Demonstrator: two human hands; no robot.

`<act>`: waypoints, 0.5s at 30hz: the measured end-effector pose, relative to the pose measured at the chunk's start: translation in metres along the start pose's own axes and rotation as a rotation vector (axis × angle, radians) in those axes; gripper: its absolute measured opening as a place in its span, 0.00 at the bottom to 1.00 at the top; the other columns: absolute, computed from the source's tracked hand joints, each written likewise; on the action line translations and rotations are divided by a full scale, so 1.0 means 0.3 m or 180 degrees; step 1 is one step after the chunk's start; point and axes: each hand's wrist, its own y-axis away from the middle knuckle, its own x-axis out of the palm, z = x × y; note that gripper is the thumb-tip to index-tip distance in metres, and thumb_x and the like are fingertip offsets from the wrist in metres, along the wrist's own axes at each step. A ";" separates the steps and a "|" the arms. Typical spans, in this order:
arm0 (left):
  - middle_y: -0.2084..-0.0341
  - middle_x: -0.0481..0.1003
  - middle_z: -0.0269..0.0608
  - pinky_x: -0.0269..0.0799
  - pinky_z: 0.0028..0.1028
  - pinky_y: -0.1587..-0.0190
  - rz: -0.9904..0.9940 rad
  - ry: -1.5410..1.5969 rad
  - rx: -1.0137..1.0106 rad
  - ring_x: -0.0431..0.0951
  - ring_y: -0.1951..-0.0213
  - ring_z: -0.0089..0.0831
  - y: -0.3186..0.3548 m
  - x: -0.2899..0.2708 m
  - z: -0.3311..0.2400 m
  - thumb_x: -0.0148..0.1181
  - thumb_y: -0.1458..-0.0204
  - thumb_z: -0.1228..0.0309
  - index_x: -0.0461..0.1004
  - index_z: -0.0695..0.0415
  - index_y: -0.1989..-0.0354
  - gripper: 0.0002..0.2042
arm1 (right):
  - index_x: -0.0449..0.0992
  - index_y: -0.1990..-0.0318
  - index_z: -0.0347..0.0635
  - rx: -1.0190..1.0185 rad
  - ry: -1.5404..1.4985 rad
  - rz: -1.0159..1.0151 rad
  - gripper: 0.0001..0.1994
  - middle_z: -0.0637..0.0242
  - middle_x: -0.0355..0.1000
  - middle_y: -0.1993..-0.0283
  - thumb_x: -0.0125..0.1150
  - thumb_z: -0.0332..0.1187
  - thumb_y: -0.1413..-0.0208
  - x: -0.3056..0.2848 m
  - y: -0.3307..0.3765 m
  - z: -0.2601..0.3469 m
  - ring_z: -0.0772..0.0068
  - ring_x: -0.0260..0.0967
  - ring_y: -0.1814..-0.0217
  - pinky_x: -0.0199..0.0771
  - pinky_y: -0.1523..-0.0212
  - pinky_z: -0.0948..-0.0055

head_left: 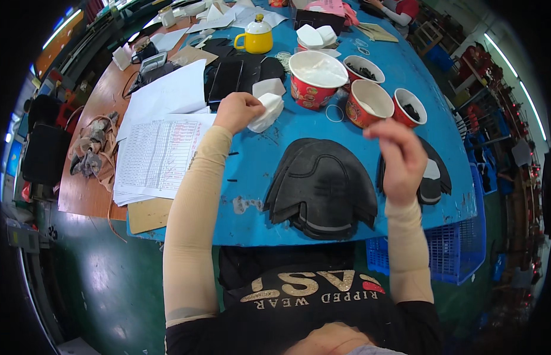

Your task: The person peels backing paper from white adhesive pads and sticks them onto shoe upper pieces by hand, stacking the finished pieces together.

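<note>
Here, we see the left forearm [195,236] reach up and slightly inward across the desk [246,171], its hand [235,112] bent right with thumb and fingers drawn narrow at the white pieces [267,112]; we cannot tell whether one is gripped. Those pieces sit beyond the black stack [325,183], left of the red tub [311,92]. The right forearm [407,248] rises nearly straight; its blurred hand [400,163] curls leftward, fingers half bent, and we cannot tell if it holds anything.
</note>
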 end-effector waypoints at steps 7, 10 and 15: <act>0.73 0.72 0.44 0.68 0.27 0.67 -0.1598 0.0910 0.1212 0.73 0.71 0.33 0.155 -0.003 -0.162 0.50 0.43 0.74 0.68 0.62 0.62 0.05 | 0.75 0.60 0.36 0.1132 0.0086 -0.0421 0.07 0.64 0.74 0.63 0.54 0.21 0.46 -0.049 0.286 0.026 0.76 0.70 0.59 0.66 0.49 0.74; 0.71 0.68 0.34 0.64 0.20 0.64 -0.0495 0.1935 0.0936 0.66 0.68 0.18 0.411 0.023 -0.298 0.50 0.41 0.74 0.67 0.61 0.62 0.04 | 0.73 0.56 0.34 0.1123 -0.0156 -0.0307 0.09 0.64 0.74 0.60 0.56 0.24 0.45 -0.021 0.253 0.077 0.78 0.70 0.59 0.68 0.55 0.80; 0.69 0.68 0.31 0.63 0.17 0.64 0.0260 0.2784 0.0697 0.65 0.67 0.14 0.648 0.048 -0.334 0.48 0.40 0.74 0.65 0.61 0.60 0.05 | 0.74 0.57 0.33 0.1727 -0.1382 0.0360 0.10 0.68 0.74 0.62 0.57 0.30 0.43 0.051 0.231 0.177 0.83 0.69 0.60 0.68 0.57 0.81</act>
